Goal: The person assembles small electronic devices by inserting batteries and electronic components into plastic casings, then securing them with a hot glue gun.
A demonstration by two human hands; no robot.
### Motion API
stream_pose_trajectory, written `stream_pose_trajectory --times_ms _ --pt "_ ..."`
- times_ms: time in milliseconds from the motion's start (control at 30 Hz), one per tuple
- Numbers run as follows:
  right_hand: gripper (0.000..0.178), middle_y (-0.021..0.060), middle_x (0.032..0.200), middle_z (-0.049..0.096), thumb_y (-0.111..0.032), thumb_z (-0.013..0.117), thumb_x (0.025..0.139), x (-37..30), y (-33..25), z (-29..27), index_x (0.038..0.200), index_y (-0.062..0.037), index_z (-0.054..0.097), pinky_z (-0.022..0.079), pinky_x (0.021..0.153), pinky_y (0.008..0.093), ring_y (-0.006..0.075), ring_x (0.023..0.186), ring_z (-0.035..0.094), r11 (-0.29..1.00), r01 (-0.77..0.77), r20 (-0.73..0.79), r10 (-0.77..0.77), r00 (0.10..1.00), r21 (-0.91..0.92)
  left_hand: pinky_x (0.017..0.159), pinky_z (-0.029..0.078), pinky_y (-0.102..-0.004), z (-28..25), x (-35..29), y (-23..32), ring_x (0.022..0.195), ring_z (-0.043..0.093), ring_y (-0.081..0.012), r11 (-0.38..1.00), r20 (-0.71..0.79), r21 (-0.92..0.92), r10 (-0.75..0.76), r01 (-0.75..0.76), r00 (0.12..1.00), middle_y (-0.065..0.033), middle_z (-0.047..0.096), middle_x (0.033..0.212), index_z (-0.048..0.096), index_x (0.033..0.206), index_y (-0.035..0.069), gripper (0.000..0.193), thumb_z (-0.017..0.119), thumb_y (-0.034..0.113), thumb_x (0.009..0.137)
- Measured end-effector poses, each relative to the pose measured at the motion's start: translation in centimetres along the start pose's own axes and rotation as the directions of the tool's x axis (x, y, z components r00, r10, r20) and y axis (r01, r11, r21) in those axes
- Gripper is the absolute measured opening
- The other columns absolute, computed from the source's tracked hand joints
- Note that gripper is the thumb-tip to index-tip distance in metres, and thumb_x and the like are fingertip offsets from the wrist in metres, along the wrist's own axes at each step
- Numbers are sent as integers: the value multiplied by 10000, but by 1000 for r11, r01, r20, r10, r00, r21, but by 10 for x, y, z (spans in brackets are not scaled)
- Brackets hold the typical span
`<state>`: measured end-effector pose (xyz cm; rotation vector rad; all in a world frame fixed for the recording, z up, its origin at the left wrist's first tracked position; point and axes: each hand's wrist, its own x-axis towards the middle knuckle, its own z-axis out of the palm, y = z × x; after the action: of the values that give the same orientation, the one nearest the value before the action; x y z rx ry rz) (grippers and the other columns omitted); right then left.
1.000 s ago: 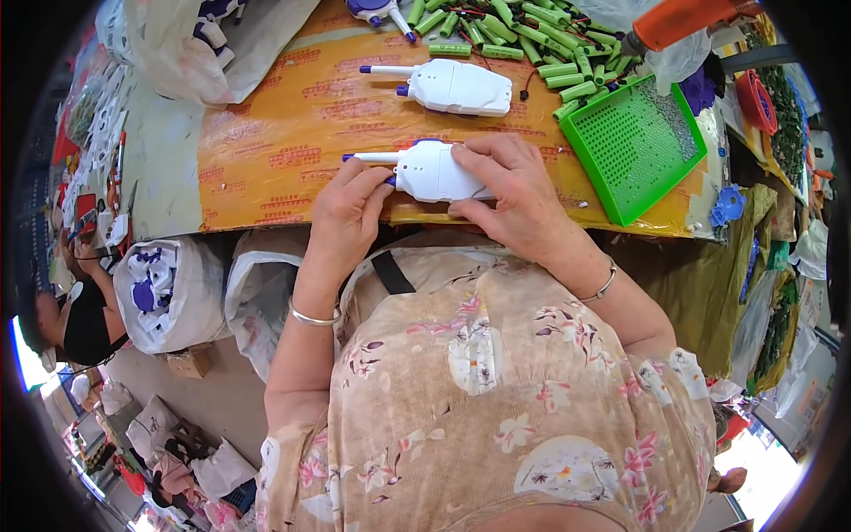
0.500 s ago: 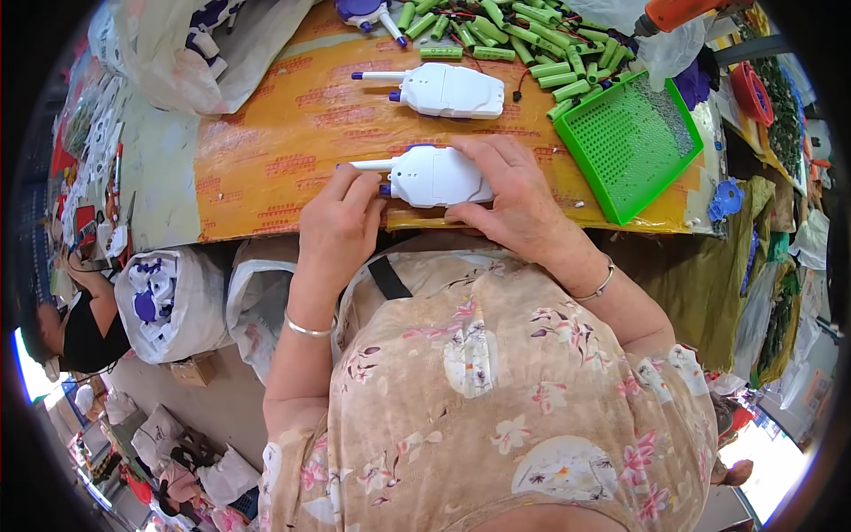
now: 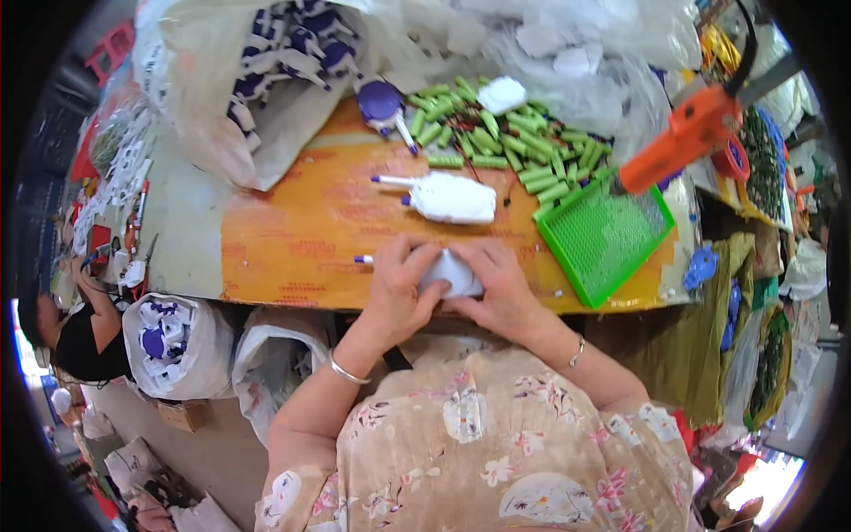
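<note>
A white plastic casing (image 3: 455,273) with a purple-tipped stem (image 3: 364,260) lies at the front of the table, mostly covered by my hands. My left hand (image 3: 403,288) grips its left part, thumb pressed on the upper face. Around the other end curl the fingers and thumb of my right hand (image 3: 501,288). Farther back, a second white casing (image 3: 454,197) of the same kind rests flat, its purple-tipped stem pointing left. Behind that is a heap of green cylindrical battery cells (image 3: 496,137) with wires.
Right of my hands, a green tray (image 3: 592,297) holds small screws, under a hanging orange electric screwdriver (image 3: 678,137). A purple round-headed part (image 3: 379,101) sits beside the cells. Plastic bags (image 3: 208,133) of purple-and-white parts stand at back left. A co-worker's arm (image 3: 97,293) shows at far left.
My left hand has slid from the stem onto the casing body, and both hands now close together over it. The view has shifted, showing more of the table's far side and the screwdriver.
</note>
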<state>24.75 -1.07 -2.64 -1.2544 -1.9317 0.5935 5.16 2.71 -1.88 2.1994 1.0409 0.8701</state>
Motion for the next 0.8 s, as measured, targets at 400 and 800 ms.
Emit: stream_pose_trajectory --times_ms 400,800 --pt "646 93 1187 587 -305 825 717 29 -13 7 1264 -46 597 393 925 430 307 1092 522 963 29 45 -17 999 -268 740 510 -466 -53 136 -89 917 614 -405 962 -161 256 -52 93 986 -206 564 1072 589 1099 17 409 766 220 790" --pt "664 82 1160 577 -303 817 704 63 -10 21 1265 -40 577 404 860 420 284 1071 523 919 59 18 -56 998 -389 986 493 -430 -47 199 -138 1126 578 -425 873 -163 408 -219 268 962 -253 505 1257 616 1281 99 655 762 362 700"
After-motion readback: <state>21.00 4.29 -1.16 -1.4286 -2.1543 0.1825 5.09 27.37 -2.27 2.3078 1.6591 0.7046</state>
